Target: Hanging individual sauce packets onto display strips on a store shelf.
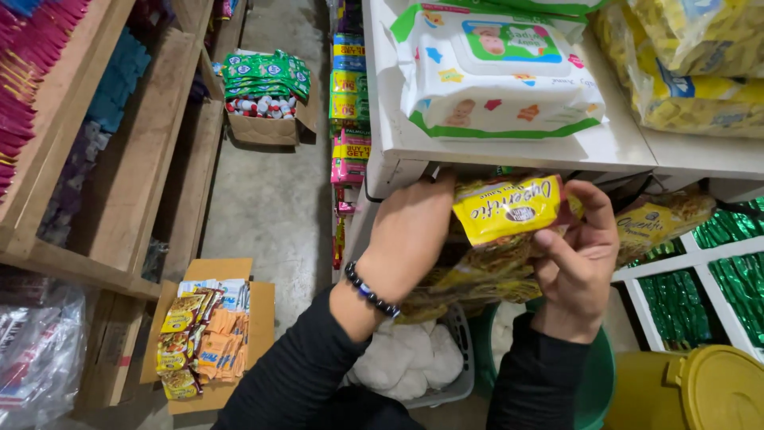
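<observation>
Setting: small retail shop or its stockroom, with goods held in bulk. White shelving [509, 151] carries wet-wipe packs [497, 76] and yellow bagged goods [700, 64], with green foil packets [732, 271] in the compartments below; wooden shelves [119, 159] on the other side hold rows of small sachets. Open cardboard boxes [263, 127] of packaged items stand on the concrete floor [270, 207] in a narrow aisle.
</observation>
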